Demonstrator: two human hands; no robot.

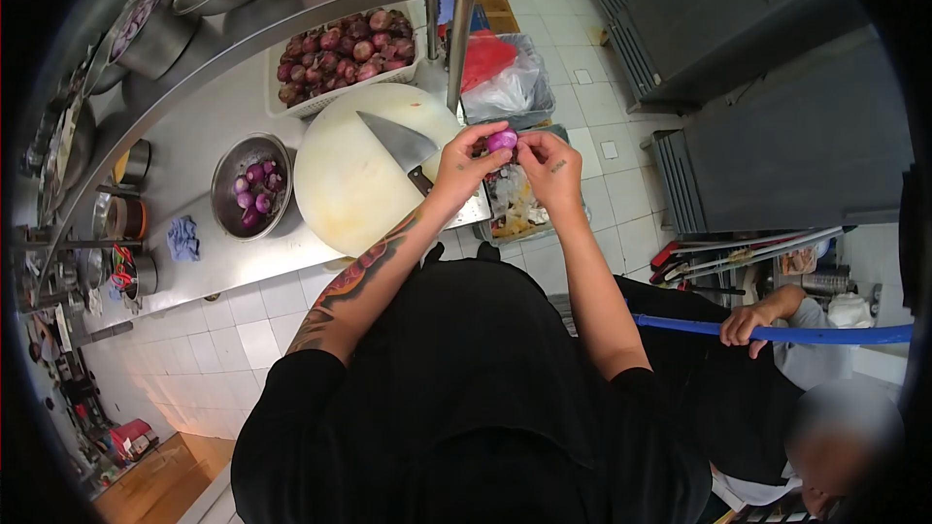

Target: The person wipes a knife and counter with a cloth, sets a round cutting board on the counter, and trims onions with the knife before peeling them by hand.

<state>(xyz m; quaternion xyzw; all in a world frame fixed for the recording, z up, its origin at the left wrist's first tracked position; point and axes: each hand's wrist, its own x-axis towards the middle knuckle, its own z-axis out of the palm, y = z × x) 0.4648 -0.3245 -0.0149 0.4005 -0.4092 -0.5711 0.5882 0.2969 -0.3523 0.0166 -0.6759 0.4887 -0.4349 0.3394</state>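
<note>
Between my two hands, over a bin (pixel 524 223) of scraps, is a small purple onion (pixel 502 141). My left hand (pixel 466 163) has its thumb and fingers closed around it. From the other side my right hand (pixel 549 163) pinches at the onion's edge. A large knife (pixel 400 144) lies on the round white cutting board (pixel 340 170), its handle close to my left wrist. Left of the board, a metal bowl (pixel 221 184) holds several peeled purple onions (pixel 254 199). Behind the board stands a white basket (pixel 282 109) full of unpeeled red onions (pixel 345 53).
A metal shelf (pixel 330 5) with bowls crosses above the counter (pixel 184 175). A blue cloth (pixel 183 239) lies at the left. At the right, a co-worker's hand (pixel 746 328) holds a blue pole (pixel 825 335). Beyond the bins stand grey cabinets (pixel 777 136).
</note>
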